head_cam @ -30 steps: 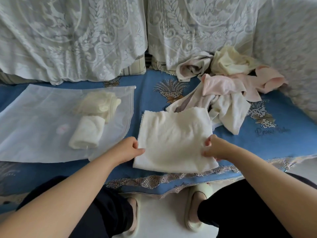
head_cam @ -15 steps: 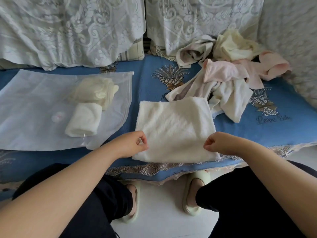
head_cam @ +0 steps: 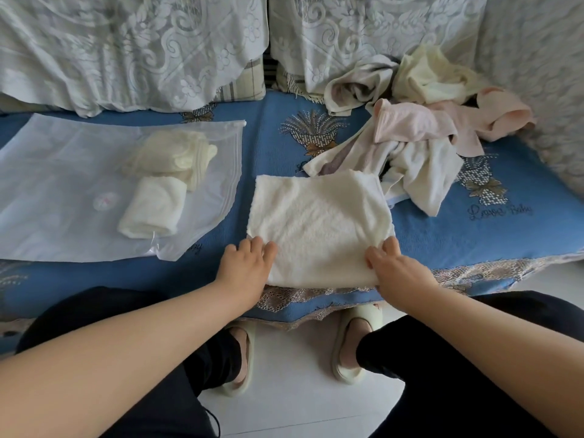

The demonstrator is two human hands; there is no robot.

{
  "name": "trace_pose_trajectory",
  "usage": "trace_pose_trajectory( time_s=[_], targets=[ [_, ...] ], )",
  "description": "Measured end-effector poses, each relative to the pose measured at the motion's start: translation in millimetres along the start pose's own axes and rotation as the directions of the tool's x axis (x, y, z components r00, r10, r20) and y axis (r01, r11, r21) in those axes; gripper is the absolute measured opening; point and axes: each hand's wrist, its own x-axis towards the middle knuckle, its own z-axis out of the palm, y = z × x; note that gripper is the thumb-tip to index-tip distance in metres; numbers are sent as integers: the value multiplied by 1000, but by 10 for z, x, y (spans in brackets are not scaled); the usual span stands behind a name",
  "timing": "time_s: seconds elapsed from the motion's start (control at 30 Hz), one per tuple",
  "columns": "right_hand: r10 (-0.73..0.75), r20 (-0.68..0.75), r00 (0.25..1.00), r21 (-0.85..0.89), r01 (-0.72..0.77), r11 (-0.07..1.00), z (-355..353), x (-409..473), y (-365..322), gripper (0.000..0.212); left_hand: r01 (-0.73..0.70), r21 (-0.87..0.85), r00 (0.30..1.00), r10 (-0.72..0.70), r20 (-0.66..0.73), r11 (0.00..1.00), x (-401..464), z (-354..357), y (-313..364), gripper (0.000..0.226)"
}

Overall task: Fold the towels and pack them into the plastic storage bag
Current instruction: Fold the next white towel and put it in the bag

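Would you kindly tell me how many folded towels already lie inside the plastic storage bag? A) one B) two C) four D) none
B: two folded towels, a pale yellow one and a white one, show through the plastic storage bag, while both hands, left and right, hold a third towel outside it.

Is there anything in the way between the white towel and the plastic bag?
Nothing visible. Only bare blue cover lies between the white towel and the plastic bag, whose opening edge faces the towel.
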Motion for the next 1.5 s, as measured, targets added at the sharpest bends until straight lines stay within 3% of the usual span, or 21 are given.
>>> trace_pose_trajectory(
  time_s=[0.1, 0.2, 0.23, 0.33, 0.4, 0.47, 0.53, 0.6, 0.7, 0.73, 0.83, 1.0, 1.07, 1.17, 1.23, 1.3, 1.43, 1.5],
  targets=[
    [61, -131, 990, -48, -67, 997, -126, 27, 76, 25, -24, -34, 992, 20, -122, 999, 8, -105, -18, 53],
    [-10, -237, 971, -31, 2, 1000, -248, 85, 226, 21, -78, -112, 987, 61, -149, 991, 21, -266, -73, 25],
    [-42, -220, 975, 1, 43, 999, -304, 101, 277, 17, -99, -144, 990, 83, -114, 985, 58, -257, -129, 28],
    [-108, 77, 991, 295, 81, 952, -509, 121, 429, 3, -64, -351, 973, 137, 186, 934, 143, -410, -359, 29],
    [-184, 315, 931, 419, 38, 907, -623, 113, 499, 3, 3, -488, 912, 197, 359, 873, 212, -540, -481, 19],
    [-221, 398, 890, 462, 14, 887, -691, 130, 560, 6, 46, -616, 896, 240, 374, 787, 275, -668, -582, 30],
    [-196, 360, 912, 552, -38, 833, -729, 195, 612, 10, 81, -735, 957, 154, 247, 673, 344, -715, -665, 29],
    [-125, 253, 959, 676, -83, 732, -746, 298, 628, 15, 122, -819, 992, -41, 120, 560, 459, -680, -696, 25],
    [63, 87, 994, 866, -107, 489, -698, 529, 563, 25, 206, -874, 957, -277, 86, 440, 686, -595, -643, 18],
    [129, 49, 990, 886, -102, 453, -674, 609, 524, 23, 229, -881, 942, -322, 94, 415, 756, -566, -619, 17],
    [264, -10, 965, 828, -139, 542, -586, 806, 415, 16, 266, -895, 897, -431, 95, 357, 938, -439, -545, 16],
    [347, 6, 938, 665, -263, 699, -472, 934, 380, 28, 280, -879, 882, -464, 77, 387, 1066, -266, -384, 33],
    [389, 10, 921, 554, -329, 765, -458, 899, 346, 45, 312, -840, 880, -467, 80, 444, 1066, -275, -326, 54],
    [433, 62, 899, 377, -423, 824, -427, 814, 263, 86, 444, -712, 872, -446, 203, 544, 1035, -316, -269, 78],
    [416, 89, 905, 343, -420, 840, -409, 796, 191, 95, 473, -632, 875, -410, 257, 614, 993, -326, -238, 83],
    [383, 70, 921, 421, -375, 826, -417, 799, 105, 84, 415, -675, 903, -367, 223, 611, 972, -298, -219, 77],
    [394, -149, 907, 578, -244, 778, -508, 709, 111, 46, 184, -931, 944, -320, 79, 315, 970, -403, -424, 75],
    [388, -133, 912, 568, -250, 784, -494, 629, 173, 41, 162, -933, 934, -354, 40, 321, 944, -457, -571, 73]
  ],
)
